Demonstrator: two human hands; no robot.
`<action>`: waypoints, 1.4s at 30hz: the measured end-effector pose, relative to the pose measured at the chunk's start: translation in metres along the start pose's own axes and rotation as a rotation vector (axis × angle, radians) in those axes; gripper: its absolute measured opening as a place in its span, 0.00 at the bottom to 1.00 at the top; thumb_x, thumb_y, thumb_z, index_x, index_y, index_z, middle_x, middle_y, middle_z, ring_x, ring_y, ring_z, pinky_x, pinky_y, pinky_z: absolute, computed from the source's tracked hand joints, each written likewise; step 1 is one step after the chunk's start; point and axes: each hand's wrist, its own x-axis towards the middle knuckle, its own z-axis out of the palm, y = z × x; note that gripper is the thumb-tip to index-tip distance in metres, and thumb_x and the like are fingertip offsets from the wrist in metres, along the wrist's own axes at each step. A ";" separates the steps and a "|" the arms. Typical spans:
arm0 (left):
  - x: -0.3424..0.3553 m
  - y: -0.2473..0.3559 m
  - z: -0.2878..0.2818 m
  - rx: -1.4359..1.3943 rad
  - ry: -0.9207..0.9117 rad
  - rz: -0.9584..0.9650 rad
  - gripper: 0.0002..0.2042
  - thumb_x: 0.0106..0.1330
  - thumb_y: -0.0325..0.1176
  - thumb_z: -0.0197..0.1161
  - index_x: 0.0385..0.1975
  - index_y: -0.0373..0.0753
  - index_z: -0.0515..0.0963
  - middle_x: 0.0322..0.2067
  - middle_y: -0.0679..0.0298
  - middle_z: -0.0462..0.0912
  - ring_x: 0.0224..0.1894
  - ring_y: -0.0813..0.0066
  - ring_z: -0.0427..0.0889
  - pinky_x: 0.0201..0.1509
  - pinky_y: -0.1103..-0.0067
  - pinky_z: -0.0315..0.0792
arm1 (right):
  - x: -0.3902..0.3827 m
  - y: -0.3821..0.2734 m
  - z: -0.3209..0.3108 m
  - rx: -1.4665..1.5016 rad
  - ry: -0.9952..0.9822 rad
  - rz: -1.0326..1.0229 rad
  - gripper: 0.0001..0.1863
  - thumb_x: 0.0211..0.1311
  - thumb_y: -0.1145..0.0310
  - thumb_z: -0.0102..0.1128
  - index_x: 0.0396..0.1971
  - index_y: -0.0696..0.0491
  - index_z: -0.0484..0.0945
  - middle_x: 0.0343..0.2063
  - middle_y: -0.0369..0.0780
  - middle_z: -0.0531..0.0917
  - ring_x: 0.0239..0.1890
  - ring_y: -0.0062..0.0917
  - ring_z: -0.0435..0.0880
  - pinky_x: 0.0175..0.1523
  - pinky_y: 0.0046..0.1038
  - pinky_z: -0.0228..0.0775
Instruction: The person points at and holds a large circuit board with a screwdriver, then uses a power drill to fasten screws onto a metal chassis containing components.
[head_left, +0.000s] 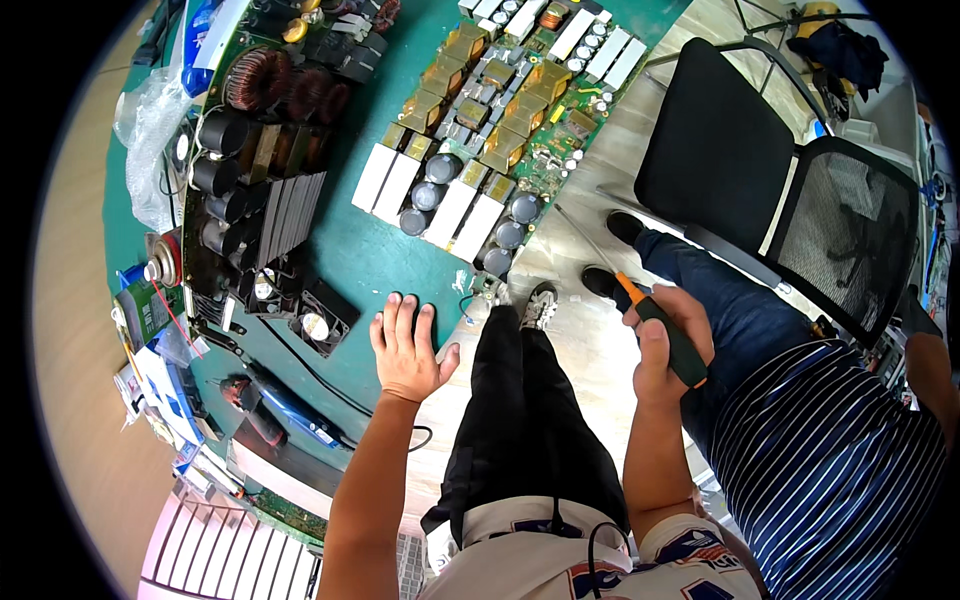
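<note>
My left hand point(405, 345) lies palm down near the edge of the green work surface point(365, 265), fingers stretched out, with nothing in it. My right hand point(662, 352) is closed round the dark green and orange handle of a screwdriver point(628, 284), held in the air to the right of the table. Its long thin shaft points up and to the left. Beyond my left hand, a large circuit board point(560, 140) lies flat, carrying white blocks, round capacitors and amber-wrapped transformers. Neither hand touches it.
At the left stands a power board point(262, 165) with coils, black capacitors and a heatsink. A small fan point(318, 322), a cable and a blue pen-like tool point(290, 402) lie nearby. Right of me are a person in a striped shirt point(830, 440) and a black chair point(715, 140).
</note>
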 end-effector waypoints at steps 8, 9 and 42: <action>-0.001 -0.002 0.002 -0.005 0.010 0.022 0.33 0.55 0.49 0.61 0.57 0.34 0.66 0.59 0.46 0.64 0.66 0.44 0.60 0.63 0.51 0.53 | 0.006 0.012 0.007 -0.007 -0.057 -0.021 0.19 0.62 0.65 0.57 0.45 0.66 0.74 0.30 0.49 0.85 0.27 0.23 0.80 0.38 0.23 0.72; -0.002 -0.002 0.003 -0.006 0.009 0.022 0.33 0.54 0.49 0.61 0.57 0.34 0.66 0.59 0.46 0.64 0.66 0.44 0.60 0.63 0.51 0.53 | 0.003 0.012 0.005 -0.046 -0.086 -0.002 0.20 0.63 0.64 0.55 0.45 0.67 0.72 0.31 0.51 0.85 0.30 0.27 0.82 0.42 0.26 0.73; -0.001 -0.002 0.003 -0.005 -0.027 0.006 0.34 0.52 0.48 0.63 0.57 0.35 0.65 0.60 0.45 0.63 0.66 0.42 0.59 0.64 0.49 0.51 | -0.004 0.025 0.019 -0.079 -0.012 0.010 0.19 0.65 0.63 0.52 0.45 0.65 0.74 0.33 0.51 0.85 0.38 0.33 0.84 0.51 0.31 0.72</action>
